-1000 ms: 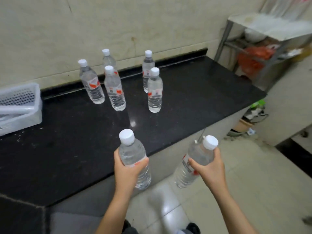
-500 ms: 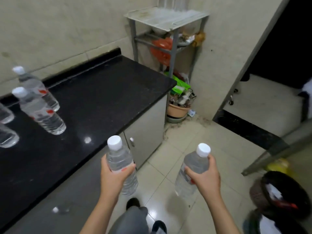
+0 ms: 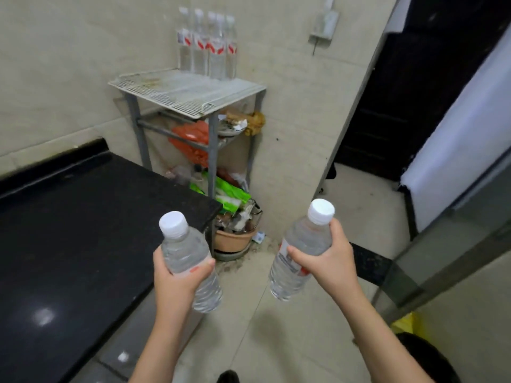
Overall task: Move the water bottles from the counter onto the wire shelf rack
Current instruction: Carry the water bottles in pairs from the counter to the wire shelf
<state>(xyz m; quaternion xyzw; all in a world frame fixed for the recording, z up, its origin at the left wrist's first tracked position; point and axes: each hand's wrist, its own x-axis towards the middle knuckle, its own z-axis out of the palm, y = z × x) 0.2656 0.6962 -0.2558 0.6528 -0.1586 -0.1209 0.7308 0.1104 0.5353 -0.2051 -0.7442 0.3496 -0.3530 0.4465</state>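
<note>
Facing both hands: wire shelf rack (image 3: pixel 177 92), ahead and above.
Left hand (image 3: pixel 177 275) and right hand (image 3: pixel 329 261) are each closed around an upright-tilted water bottle; the left is nearer.

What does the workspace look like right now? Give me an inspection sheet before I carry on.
Surface: black counter, the part in view bare and glossy.
Job's things: one water bottle in the left hand, another bottle in the right, both capped; a row of bottles stands upright at the back of the wire shelf rack, whose front is free.
Clutter: orange bag and oddments on the lower shelves; clay pot and wrappers on the floor.
Hands: left hand and right hand each wrapped round a bottle.
Cables: nothing seen.
Surroundings: tiled wall, tiled floor, dark doorway on the right.
</note>
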